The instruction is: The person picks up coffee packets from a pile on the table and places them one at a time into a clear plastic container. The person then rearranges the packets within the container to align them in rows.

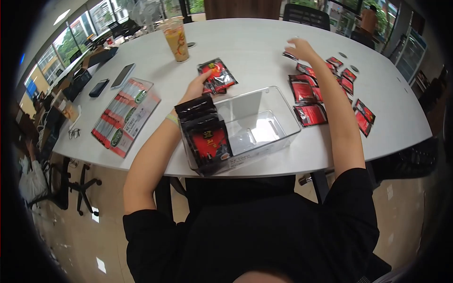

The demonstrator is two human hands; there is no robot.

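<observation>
My left hand [200, 84] is closed on a few flat black-and-red sachets [218, 74], held just beyond the clear plastic bin. Far to the right, my right hand [302, 49] has its fingers bent but apart, slightly blurred. Right below those fingers lies a small sachet [290, 56]; whether they touch it is hard to tell. Between my forearms stands the clear plastic bin [264, 150], with a row of upright black-and-red sachets [209, 144] in its left end. Loose red sachets [303, 89] are scattered around and beneath my right forearm.
On the left lies a clear box of slim stick packets [126, 115], with two phones [123, 75] behind it and glasses [74, 134] near the edge. A tall drink cup [176, 41] stands at the back of the white table [245, 40]. Office chairs [306, 16] surround it.
</observation>
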